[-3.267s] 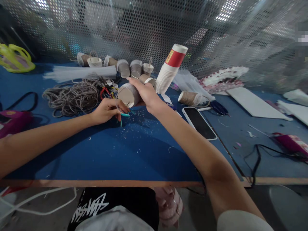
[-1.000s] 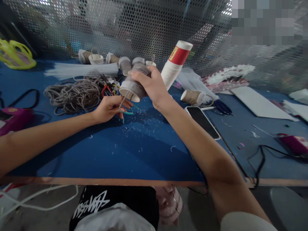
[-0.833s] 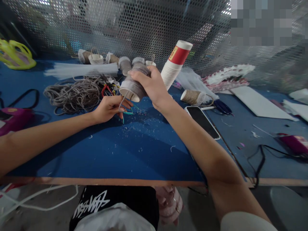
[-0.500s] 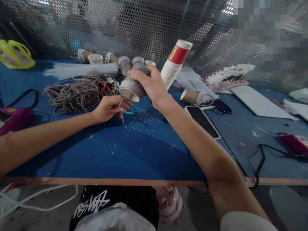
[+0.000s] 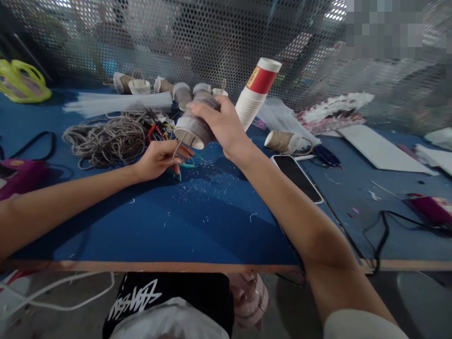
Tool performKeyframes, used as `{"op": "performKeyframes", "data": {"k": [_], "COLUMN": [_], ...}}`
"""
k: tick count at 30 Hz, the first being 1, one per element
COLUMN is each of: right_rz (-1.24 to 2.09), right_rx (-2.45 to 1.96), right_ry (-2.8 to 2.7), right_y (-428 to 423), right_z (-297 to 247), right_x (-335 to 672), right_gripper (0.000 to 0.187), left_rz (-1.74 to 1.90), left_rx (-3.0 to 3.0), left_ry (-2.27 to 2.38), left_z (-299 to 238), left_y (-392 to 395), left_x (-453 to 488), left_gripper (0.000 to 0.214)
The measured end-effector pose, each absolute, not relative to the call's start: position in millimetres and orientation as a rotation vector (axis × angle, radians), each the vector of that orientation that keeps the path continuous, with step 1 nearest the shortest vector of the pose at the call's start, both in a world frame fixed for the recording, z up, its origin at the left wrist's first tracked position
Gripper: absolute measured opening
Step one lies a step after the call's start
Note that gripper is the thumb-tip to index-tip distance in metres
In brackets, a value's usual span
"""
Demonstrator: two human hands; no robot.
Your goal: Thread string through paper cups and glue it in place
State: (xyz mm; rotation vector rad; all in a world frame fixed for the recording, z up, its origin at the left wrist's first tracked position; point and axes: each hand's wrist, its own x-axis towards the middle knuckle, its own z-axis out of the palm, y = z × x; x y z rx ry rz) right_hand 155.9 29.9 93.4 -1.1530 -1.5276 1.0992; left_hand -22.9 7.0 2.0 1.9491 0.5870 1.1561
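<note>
My right hand (image 5: 223, 125) is wrapped round a cord-wrapped paper cup (image 5: 192, 128) held on its side above the blue table (image 5: 183, 221), rim toward me. A thin cord loop (image 5: 177, 145) hangs from the cup's rim. Just below the rim, my left hand (image 5: 158, 159) is closed in a pinch on that loop, with a teal-handled tool (image 5: 187, 165) under its fingers. A heap of grey cord (image 5: 109, 138) lies left of both hands.
A leaning stack of paper cups (image 5: 254, 96) stands right behind my right hand. Several wrapped cups (image 5: 165, 88) line the mesh wall. A phone (image 5: 296, 172) and another wrapped cup (image 5: 282, 141) lie to the right. Glue guns (image 5: 429, 207) and cables sit at both sides.
Since 3.3 s ago my right hand has lifted and turned the cup so its rim faces down toward me. Over the last second both hands have barely moved.
</note>
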Motion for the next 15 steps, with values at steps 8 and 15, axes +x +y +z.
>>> {"op": "performKeyframes", "data": {"k": [8,15], "right_rz": [1.025,1.062], "right_rx": [-1.096,-1.113], "right_ry": [-1.533,-1.5], "right_y": [27.2,21.1], "right_z": [92.4,95.5], "right_x": [154.8,153.7], "right_gripper": [0.042,0.043], "left_rz": [1.148,1.156], "left_rx": [1.939,1.953], "left_ry": [0.628,0.668], "left_z": [4.5,6.8], "left_y": [5.6,4.0], "left_x": [-22.2,-21.1], "left_gripper": [0.013,0.019]}}
